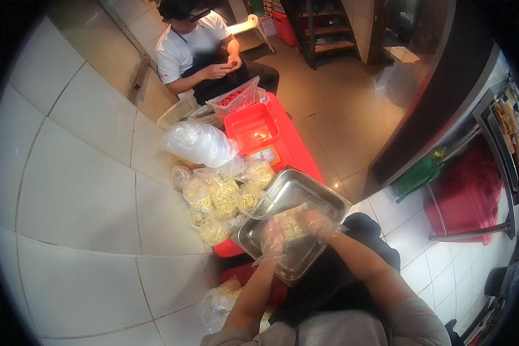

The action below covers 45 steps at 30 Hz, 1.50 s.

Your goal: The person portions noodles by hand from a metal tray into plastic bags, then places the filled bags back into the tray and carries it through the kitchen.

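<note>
While L hand (273,242) & R hand (316,222) fingers clasped the bag (291,226) over the tray (320,193), lower centre, slick gloves (269,229) might've let it slip.

Commercial kitchen, tiled walls (86,190), steel tray (305,193), bagged noodles (222,196)

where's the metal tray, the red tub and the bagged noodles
metal tray (305,193), head view, bare floor, far end
red tub (251,128), head view, its inner floor
bagged noodles (224,195), head view, middle bag of the pile
</note>
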Motion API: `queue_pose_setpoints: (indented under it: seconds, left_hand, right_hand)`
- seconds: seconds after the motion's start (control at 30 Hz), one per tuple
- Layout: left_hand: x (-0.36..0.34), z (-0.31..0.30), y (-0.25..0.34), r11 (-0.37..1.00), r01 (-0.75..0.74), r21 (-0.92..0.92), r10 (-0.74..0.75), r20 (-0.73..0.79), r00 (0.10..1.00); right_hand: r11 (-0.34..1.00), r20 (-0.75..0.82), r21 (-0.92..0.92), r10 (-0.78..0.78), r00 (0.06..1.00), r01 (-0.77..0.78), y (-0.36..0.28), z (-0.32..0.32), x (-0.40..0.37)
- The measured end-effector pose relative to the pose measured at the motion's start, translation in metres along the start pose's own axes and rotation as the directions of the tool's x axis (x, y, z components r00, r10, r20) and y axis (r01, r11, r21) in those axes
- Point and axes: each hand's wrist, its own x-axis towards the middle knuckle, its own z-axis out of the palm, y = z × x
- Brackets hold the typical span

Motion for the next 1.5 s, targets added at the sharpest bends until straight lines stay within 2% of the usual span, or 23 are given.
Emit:
queue_pose_setpoints:
  seconds: [0.07, 0.17, 0.27, 0.37, 0.47, 0.5, 0.57, 0.6, 0.67, 0.8, 0.9, 0.97, 1.0, 1.07, 1.1, 1.17, 1.2, 1.23, 1.3, 1.33, 1.43, 1.47, 1.5]
  left_hand:
    - [0.008, 0.007, -0.008, 0.923, -0.183, 0.338, 0.225, -0.088, 0.97]
    - [0.026, 0.008, -0.015, 0.996, 0.006, 0.093, -0.007, 0.007, 1.0]
    - [0.04, 0.012, -0.031, 0.992, -0.029, 0.123, 0.024, 0.038, 0.999]
    - [0.036, 0.001, -0.021, 0.903, -0.101, 0.417, 0.071, 0.088, 0.994]
    - [-0.006, -0.026, 0.072, 0.86, -0.016, 0.509, 0.059, -0.069, 0.996]
    - [-0.012, -0.023, 0.071, 0.765, -0.273, 0.583, 0.326, 0.015, 0.945]
    - [-0.034, -0.016, 0.063, 0.386, -0.665, 0.639, 0.727, 0.233, 0.646]
    - [-0.041, -0.015, 0.073, 0.424, -0.681, 0.597, 0.618, 0.359, 0.699]
    - [-0.034, -0.01, 0.058, 0.427, -0.669, 0.608, 0.552, 0.411, 0.726]
    - [-0.02, -0.004, 0.057, 0.431, -0.644, 0.632, 0.44, 0.477, 0.761]
    - [-0.001, 0.015, -0.005, 0.309, -0.682, 0.663, 0.726, 0.299, 0.62]
    - [0.012, 0.011, 0.009, 0.538, -0.601, 0.592, 0.481, 0.37, 0.795]
    - [0.023, 0.007, 0.023, 0.636, -0.534, 0.557, 0.345, 0.413, 0.843]
    - [0.041, -0.007, 0.06, 0.689, -0.494, 0.531, 0.265, 0.45, 0.853]
    - [0.045, -0.017, 0.071, 0.711, -0.473, 0.521, 0.224, 0.471, 0.853]
    - [0.05, -0.037, 0.07, 0.924, -0.291, 0.248, 0.119, 0.536, 0.836]
    - [0.049, -0.041, 0.068, 0.98, -0.166, 0.108, 0.074, 0.578, 0.812]
    - [0.045, -0.04, 0.061, 0.996, -0.053, -0.077, 0.088, 0.59, 0.802]
    - [0.029, -0.037, 0.043, 0.888, 0.194, -0.418, 0.114, 0.607, 0.786]
    - [0.002, -0.041, 0.061, 0.753, 0.25, -0.608, 0.247, 0.614, 0.749]
    - [-0.039, -0.062, 0.12, 0.066, 0.692, -0.719, 0.221, 0.687, 0.693]
    - [-0.04, -0.065, 0.117, 0.034, 0.705, -0.709, 0.188, 0.697, 0.692]
    - [-0.034, -0.058, 0.103, 0.133, 0.639, -0.757, 0.188, 0.653, 0.734]
  right_hand:
    - [0.999, -0.023, 0.043, 0.028, 0.999, -0.027, -0.006, -0.005, 0.001]
    - [0.999, -0.065, 0.009, 0.045, 0.997, -0.044, 0.002, 0.012, 0.019]
    - [0.985, 0.025, -0.008, 0.173, 0.985, -0.173, -0.012, -0.005, 0.026]
    - [0.977, 0.3, -0.212, 0.087, 0.95, -0.022, 0.003, 0.008, 0.053]
    - [0.97, 0.325, -0.214, -0.042, 0.945, 0.117, 0.001, 0.0, 0.047]
    - [0.965, 0.318, -0.208, -0.088, 0.944, 0.16, 0.005, 0.004, 0.048]
    - [0.952, 0.268, -0.181, -0.193, 0.944, 0.246, 0.027, 0.042, 0.062]
    - [0.981, 0.33, -0.127, -0.096, 0.939, 0.145, 0.018, 0.03, 0.052]
    - [0.996, 0.442, -0.054, 0.087, 0.893, -0.071, -0.007, -0.022, 0.036]
    - [0.994, 0.308, -0.085, 0.097, 0.946, -0.075, 0.022, 0.009, 0.04]
    - [0.956, 0.284, 0.004, 0.28, 0.917, -0.293, 0.025, 0.005, 0.036]
    - [0.854, 0.32, 0.149, 0.436, 0.841, -0.499, 0.001, -0.042, 0.005]
    - [0.896, 0.31, 0.179, 0.34, 0.888, -0.406, 0.007, -0.04, 0.005]
    - [0.949, 0.274, 0.239, 0.136, 0.952, -0.205, 0.021, -0.037, 0.007]
    - [0.837, 0.292, 0.461, 0.171, 0.941, -0.295, 0.017, -0.039, 0.0]
    - [0.447, 0.345, 0.798, 0.211, 0.915, -0.404, -0.008, -0.048, -0.02]
    - [0.259, 0.381, 0.852, 0.29, 0.878, -0.455, -0.046, -0.084, -0.049]
    - [0.192, 0.363, 0.898, 0.187, 0.913, -0.397, -0.046, -0.078, -0.05]
    - [0.035, 0.3, 0.954, -0.019, 0.954, -0.299, -0.044, -0.049, -0.05]
    - [0.097, 0.179, 0.981, -0.08, 0.981, -0.171, -0.044, -0.037, -0.045]
    - [-0.062, 0.164, 0.984, -0.055, 0.985, -0.168, -0.063, -0.063, -0.073]
    - [-0.119, 0.146, 0.979, -0.149, 0.978, -0.164, -0.066, -0.067, -0.081]
    - [-0.103, 0.111, 0.986, -0.183, 0.977, -0.131, -0.069, -0.068, -0.085]
